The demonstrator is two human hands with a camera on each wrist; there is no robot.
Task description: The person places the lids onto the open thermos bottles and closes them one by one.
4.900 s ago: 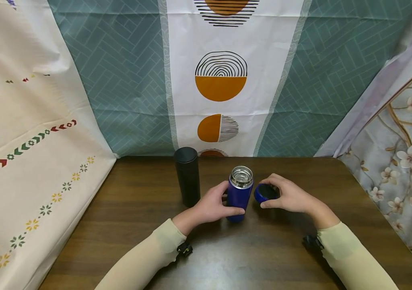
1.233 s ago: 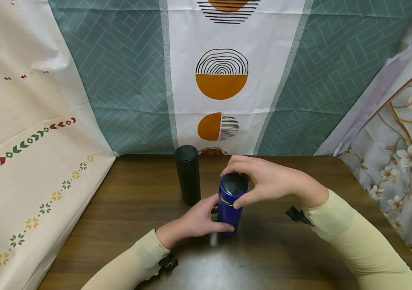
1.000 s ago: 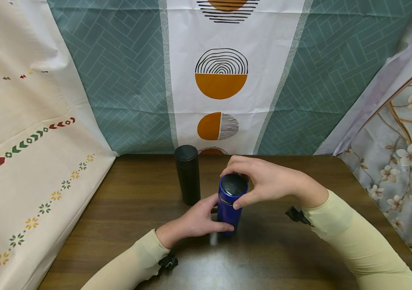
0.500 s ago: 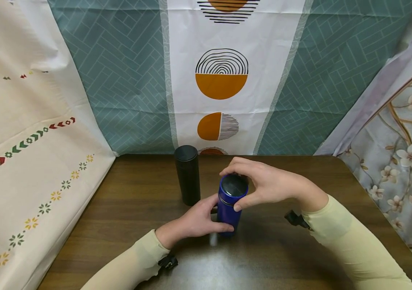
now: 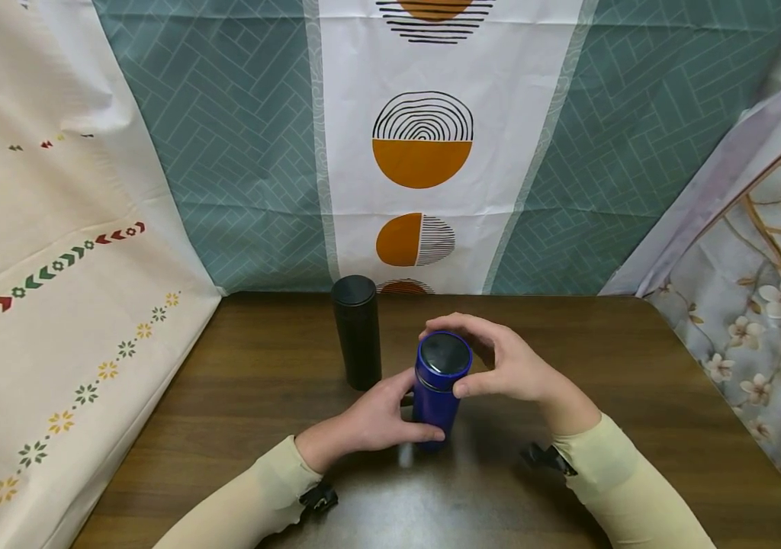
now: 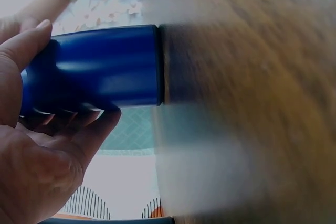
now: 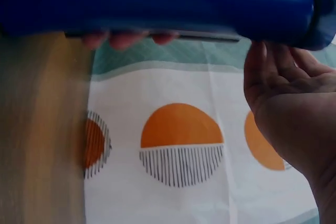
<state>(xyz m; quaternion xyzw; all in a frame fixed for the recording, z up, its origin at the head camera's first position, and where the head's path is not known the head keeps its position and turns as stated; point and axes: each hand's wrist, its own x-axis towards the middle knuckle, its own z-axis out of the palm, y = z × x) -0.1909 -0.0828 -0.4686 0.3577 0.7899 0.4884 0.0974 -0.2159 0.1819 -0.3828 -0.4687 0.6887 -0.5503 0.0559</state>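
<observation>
A blue thermos bottle [image 5: 434,412] stands upright on the wooden table, its dark-topped blue lid [image 5: 444,355] seated on the mouth. My left hand [image 5: 375,418] grips the bottle's body from the left, thumb in front; in the left wrist view the fingers curl beneath the blue wall [image 6: 110,66]. Around the lid from the right my right hand [image 5: 510,364] is curved, its thumb at the front side and its fingers behind. From the right wrist, fingertips of that hand [image 7: 294,98] touch the lid end of the bottle [image 7: 157,3].
A black tumbler [image 5: 358,335] stands upright just behind and left of the blue bottle, close to my left hand. The brown wooden table [image 5: 226,396] ends at patterned cloths hanging at the back [image 5: 246,152], left and right.
The lid, held apart in my right hand at first, now sits on the bottle. The bottle came slightly nearer and left. Lately my right hand has turned, its wrist dropping nearer me.
</observation>
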